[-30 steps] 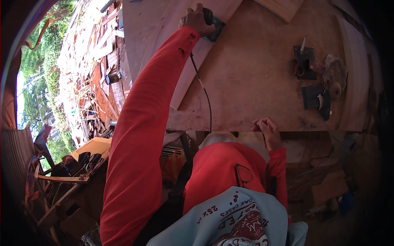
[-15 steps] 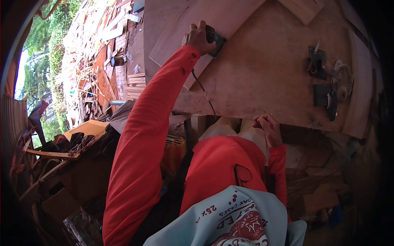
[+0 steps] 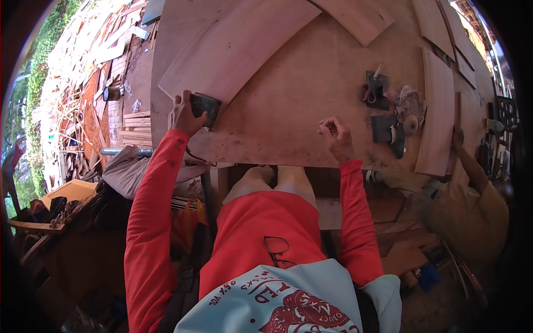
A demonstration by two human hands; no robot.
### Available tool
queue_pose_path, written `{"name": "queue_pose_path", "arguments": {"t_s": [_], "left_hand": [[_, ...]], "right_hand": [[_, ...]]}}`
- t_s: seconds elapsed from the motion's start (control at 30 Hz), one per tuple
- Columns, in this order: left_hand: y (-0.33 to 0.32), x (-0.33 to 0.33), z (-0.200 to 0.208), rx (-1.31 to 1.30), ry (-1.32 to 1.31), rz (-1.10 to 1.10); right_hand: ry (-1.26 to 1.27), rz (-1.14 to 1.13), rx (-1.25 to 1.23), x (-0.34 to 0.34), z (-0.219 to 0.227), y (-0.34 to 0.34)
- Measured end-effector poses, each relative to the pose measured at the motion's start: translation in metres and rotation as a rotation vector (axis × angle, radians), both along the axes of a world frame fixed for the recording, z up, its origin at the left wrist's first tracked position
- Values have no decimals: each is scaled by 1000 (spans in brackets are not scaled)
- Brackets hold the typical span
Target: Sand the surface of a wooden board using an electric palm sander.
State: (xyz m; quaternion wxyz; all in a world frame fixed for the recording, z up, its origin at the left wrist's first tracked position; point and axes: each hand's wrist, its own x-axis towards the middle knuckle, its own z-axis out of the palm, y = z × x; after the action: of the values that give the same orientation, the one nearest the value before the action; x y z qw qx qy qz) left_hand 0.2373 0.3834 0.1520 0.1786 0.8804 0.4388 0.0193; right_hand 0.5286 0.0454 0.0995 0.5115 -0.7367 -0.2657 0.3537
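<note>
My left hand (image 3: 184, 117) is closed around a dark green, block-shaped corded sander (image 3: 206, 109). It sits at the near end of a wide wooden board (image 3: 233, 50), which lies slanted across the left of the workbench (image 3: 294, 105). From below the hand the sander's cord (image 3: 194, 156) runs to the bench's front edge. Over the bench's near side, right of the middle, hovers my right hand (image 3: 337, 137) with its fingers curled in. Anything inside those fingers is hidden. Scissors (image 3: 368, 92), dark sandpaper-like sheets (image 3: 382, 127) and a tape roll (image 3: 411, 124) lie right of it.
Another board (image 3: 355, 19) lies at the far side, and a long plank (image 3: 436, 114) along the right. At the far right a person (image 3: 469, 213) reaches toward the planks. Wood scraps (image 3: 69, 111) cover the ground at left. Eyeglasses (image 3: 276, 251) hang on my shirt.
My left hand and the sander have come nearer along the board to its near end. My right hand has risen from the front edge to over the bench. The view has shifted right.
</note>
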Motion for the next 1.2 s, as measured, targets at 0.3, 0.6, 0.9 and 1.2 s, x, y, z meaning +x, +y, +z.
{"name": "queue_pose_path", "arguments": {"t_s": [0.3, 0.6, 0.9, 1.2], "left_hand": [[-3, -31, -1, 32, 40, 140], [12, 6, 4, 41, 17, 228], [31, 38, 2, 54, 28, 175], [34, 117, -8, -9, -15, 46]], "right_hand": [[-923, 57, -213, 243, -14, 131], [-884, 345, -685, 383, -68, 191], [-662, 501, -568, 416, -77, 197], [-1093, 87, -126, 357, -114, 153]]}}
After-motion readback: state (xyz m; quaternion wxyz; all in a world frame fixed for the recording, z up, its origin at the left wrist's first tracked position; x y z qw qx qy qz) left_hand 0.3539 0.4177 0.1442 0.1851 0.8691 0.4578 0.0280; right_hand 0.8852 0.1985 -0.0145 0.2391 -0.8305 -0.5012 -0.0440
